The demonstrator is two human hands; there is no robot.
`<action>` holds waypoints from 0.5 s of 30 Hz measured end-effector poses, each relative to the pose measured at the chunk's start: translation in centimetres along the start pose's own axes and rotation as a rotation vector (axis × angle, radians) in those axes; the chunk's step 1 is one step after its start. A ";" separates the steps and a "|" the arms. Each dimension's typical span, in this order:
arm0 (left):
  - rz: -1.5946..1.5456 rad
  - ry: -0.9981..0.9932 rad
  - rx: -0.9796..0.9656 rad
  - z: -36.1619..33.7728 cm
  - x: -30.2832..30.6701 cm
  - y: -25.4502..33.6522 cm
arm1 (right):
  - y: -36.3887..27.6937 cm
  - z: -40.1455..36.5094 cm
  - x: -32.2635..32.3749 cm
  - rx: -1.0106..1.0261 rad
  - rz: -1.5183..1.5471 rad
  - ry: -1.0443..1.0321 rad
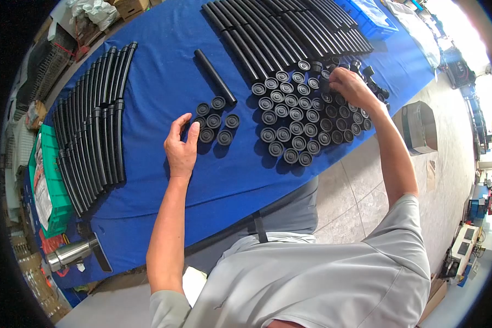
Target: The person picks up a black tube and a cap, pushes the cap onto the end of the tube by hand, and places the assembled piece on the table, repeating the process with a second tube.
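Note:
My left hand [182, 146] is open, thumb and fingers apart, beside a small group of round black caps [214, 121]. It holds nothing that I can see. My right hand [353, 87] reaches into the far side of a larger cluster of the same black caps [296, 113]. Its fingers are bent and pressed together among the caps, and what they grip, if anything, is hidden. A single black tube [215, 77] lies alone on the blue cloth [164, 71], its near end close to the small group of caps.
Rows of black tubes [257, 33] lie at the back. More tubes, with caps at their ends [101, 120], lie at the left. A green crate [52, 180], a steel cup [71, 255] and a dark flat device [100, 252] are at the left; a blue crate [369, 19] is far right.

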State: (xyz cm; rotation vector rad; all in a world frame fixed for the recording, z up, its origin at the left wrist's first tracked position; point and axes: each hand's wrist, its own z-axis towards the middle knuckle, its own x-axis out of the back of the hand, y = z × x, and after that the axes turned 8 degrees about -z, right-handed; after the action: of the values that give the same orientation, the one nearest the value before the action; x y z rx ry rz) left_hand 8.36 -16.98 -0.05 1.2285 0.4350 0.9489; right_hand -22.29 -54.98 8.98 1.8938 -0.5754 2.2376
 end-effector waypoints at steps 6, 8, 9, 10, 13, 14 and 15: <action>0.023 -0.006 0.005 0.0 0.0 0.2 | -0.1 0.3 0.7 -0.091 0.090 -0.038; 0.017 -0.004 -0.001 0.0 0.0 0.0 | 0.0 0.4 0.7 -0.066 0.055 -0.036; 0.014 -0.002 -0.004 0.0 0.0 0.0 | 0.0 0.4 0.6 -0.037 0.026 -0.042; 0.018 -0.003 -0.006 0.0 0.0 0.1 | 0.0 0.4 0.5 -0.008 -0.002 -0.049; 0.030 -0.007 -0.012 0.0 0.0 0.3 | -0.5 0.1 0.4 0.051 -0.081 -0.060; 0.035 -0.008 -0.013 0.1 0.0 0.3 | -0.7 0.0 0.4 0.066 -0.106 -0.064; 0.041 -0.009 -0.012 0.0 0.0 0.3 | -0.9 -0.1 0.5 0.071 -0.127 -0.077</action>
State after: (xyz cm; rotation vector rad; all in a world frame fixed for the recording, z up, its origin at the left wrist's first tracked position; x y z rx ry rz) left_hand 8.26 -16.95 0.28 1.2339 0.3979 0.9791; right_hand -22.13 -54.16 9.65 1.9971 -0.3789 2.1411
